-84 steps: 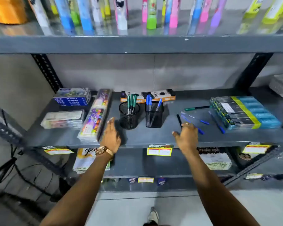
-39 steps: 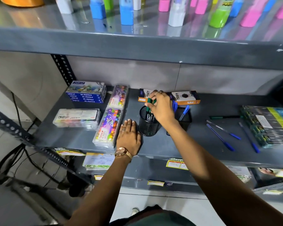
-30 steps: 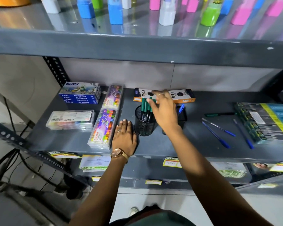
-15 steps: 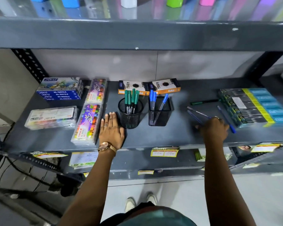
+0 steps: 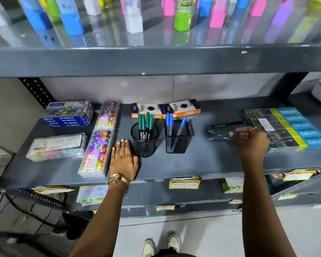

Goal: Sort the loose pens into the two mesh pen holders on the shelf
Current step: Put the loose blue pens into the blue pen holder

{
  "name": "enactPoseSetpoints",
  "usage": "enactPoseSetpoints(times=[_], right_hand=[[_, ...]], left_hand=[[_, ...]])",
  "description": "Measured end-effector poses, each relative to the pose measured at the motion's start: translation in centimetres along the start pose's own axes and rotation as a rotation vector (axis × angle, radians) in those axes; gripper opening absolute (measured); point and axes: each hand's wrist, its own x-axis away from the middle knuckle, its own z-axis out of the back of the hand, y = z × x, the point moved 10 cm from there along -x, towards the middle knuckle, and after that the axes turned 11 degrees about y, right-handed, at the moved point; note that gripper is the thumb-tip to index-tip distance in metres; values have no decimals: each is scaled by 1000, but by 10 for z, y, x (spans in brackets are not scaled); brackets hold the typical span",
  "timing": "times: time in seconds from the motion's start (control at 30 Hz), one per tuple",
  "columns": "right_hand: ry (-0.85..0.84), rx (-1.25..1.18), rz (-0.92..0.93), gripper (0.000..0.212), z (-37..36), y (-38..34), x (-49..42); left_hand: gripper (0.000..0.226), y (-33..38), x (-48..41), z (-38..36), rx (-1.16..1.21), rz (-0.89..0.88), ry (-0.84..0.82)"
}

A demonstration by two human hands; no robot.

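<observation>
On the grey shelf (image 5: 202,164), green pens fill the round holder (image 5: 144,140), blue the square holder (image 5: 176,139); your right hand (image 5: 250,140) pinches a blue pen (image 5: 237,133), left hand (image 5: 124,160) flat, a few loose pens (image 5: 218,135) remaining.

On the grey metal shelf (image 5: 202,164) a stack of blue oil pastel boxes (image 5: 68,115) lies at the back left, with a clear plastic crayon case (image 5: 57,146) in front. Two orange and black pencil boxes (image 5: 165,109) lie near the wall. Colourful bottles (image 5: 182,17) stand on the upper shelf.
</observation>
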Motion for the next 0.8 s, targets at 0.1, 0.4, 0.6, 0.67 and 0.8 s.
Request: enactPoseSetpoints(times=[0.1, 0.4, 0.6, 0.67, 0.8], right_hand=[[97, -221, 117, 24, 14, -44, -5], [-90, -447, 314, 17, -60, -136, 28], [-252, -243, 343, 19, -123, -121, 57], [-255, -204, 396, 23, -129, -121, 61], [-277, -115, 449, 23, -136, -122, 63]], left_hand=[[76, -1, 0, -1, -8, 3, -5], [75, 0, 0, 0, -9, -2, 4], [75, 0, 0, 1, 10, 7, 8], [75, -1, 0, 1, 9, 10, 7], [74, -1, -1, 1, 5, 9, 9]])
